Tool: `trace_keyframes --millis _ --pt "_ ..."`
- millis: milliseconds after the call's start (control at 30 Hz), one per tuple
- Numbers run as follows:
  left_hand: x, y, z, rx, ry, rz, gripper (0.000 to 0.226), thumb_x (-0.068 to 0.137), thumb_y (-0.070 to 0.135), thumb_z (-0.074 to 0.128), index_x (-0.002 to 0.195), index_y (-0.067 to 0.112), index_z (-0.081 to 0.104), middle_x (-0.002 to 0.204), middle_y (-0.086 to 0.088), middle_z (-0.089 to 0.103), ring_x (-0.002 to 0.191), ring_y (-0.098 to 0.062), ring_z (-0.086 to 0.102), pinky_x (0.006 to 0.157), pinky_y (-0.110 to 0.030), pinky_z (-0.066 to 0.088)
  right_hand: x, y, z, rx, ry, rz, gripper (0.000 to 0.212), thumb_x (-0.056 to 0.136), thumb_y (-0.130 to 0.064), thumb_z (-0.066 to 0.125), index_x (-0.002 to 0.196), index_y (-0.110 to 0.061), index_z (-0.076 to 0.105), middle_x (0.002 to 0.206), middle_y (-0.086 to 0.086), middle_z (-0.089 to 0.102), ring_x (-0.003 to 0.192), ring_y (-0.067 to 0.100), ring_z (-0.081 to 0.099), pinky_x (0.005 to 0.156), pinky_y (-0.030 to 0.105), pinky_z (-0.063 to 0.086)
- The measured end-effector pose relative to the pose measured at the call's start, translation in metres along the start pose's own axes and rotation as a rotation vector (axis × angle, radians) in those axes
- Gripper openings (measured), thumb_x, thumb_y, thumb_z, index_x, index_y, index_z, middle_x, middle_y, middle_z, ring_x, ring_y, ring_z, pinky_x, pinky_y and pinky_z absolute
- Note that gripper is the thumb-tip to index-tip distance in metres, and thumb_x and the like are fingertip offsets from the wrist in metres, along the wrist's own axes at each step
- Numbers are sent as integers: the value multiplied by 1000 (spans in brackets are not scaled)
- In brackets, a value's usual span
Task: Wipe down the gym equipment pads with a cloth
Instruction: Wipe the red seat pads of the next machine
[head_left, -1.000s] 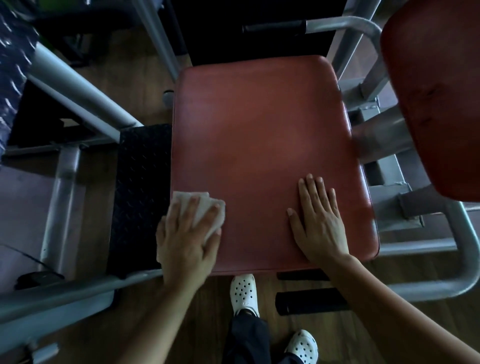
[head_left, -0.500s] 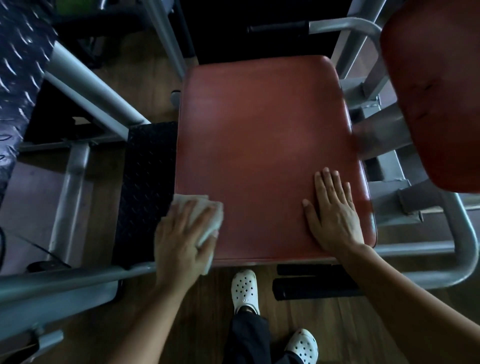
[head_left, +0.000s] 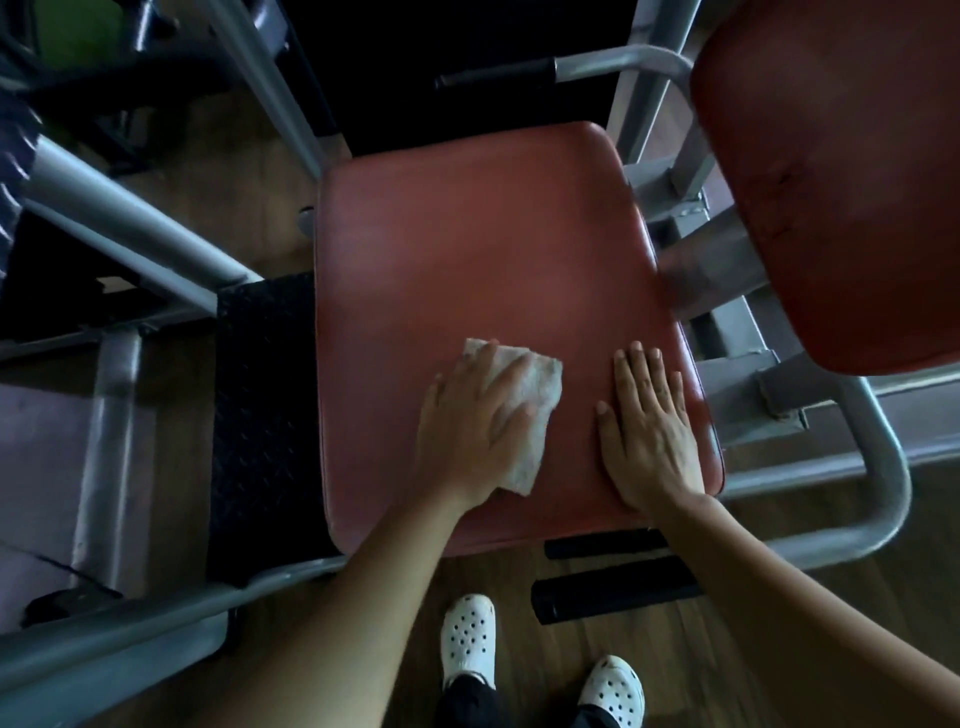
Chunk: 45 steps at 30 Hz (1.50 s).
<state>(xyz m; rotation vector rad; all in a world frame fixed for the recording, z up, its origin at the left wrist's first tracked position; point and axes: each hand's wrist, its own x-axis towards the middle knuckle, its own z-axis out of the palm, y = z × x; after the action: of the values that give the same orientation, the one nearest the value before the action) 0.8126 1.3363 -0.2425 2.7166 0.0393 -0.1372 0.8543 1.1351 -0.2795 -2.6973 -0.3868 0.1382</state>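
A red seat pad (head_left: 467, 249) fills the middle of the view, seen from above. My left hand (head_left: 475, 421) lies flat on a white cloth (head_left: 537, 400), pressing it onto the pad's near middle; the cloth sticks out past my fingers to the right and toward me. Just to the right, my right hand (head_left: 649, 426) rests palm down on the pad near its right edge, fingers together and holding nothing. A second red pad (head_left: 841, 171) stands at the upper right.
Grey steel frame tubes (head_left: 130, 218) run along the left and curve around the right (head_left: 878, 457). A black tread plate (head_left: 260, 415) sits left of the seat. Black foam handle grips (head_left: 613, 587) lie below the seat's front edge. My white clogs (head_left: 467, 639) stand on the wooden floor.
My left hand slid the cloth from the pad's near-left corner rightward to its near middle, close to my right hand. The right hand stayed planted near the right edge.
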Motion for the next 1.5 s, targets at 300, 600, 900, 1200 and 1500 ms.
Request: trace_keyframes --millis 300,600,900,1200,1500 --pt "-10 -117 -17 157 23 -132 64 95 49 18 150 17 17 159 -10 11 146 -30 2 118 -51 11 11 -110 3 108 -29 20 71 92 -49 13 150 -9 18 159 9 15 147 23 5 119 35 -1" --pt "-11 -120 -7 162 93 -106 61 96 45 22 150 17 20 158 -8 13 147 -29 3 118 -49 8 12 -119 32 -141 21 -52 62 90 -56 39 136 -16 50 143 14 47 134 39 38 109 54 30" --pt "-11 -116 -7 212 79 -116 62 96 45 20 149 14 22 158 -12 16 146 -33 8 117 -52 11 58 -39 -3 -190 118 150 60 91 -50 36 137 -15 48 139 14 48 130 42 38 112 53 25" --pt "-12 -115 -9 210 72 -125 63 95 46 17 149 14 20 158 -11 13 146 -31 4 117 -53 11 9 -50 5 -71 145 -123 60 87 -59 44 124 -16 61 131 11 58 127 37 47 106 49 33" --pt "-11 -115 -8 221 77 -128 63 95 47 17 150 15 19 158 -12 13 146 -34 6 117 -53 10 17 20 -26 -23 106 -157 60 88 -54 45 136 -17 51 143 10 47 138 35 32 112 55 26"
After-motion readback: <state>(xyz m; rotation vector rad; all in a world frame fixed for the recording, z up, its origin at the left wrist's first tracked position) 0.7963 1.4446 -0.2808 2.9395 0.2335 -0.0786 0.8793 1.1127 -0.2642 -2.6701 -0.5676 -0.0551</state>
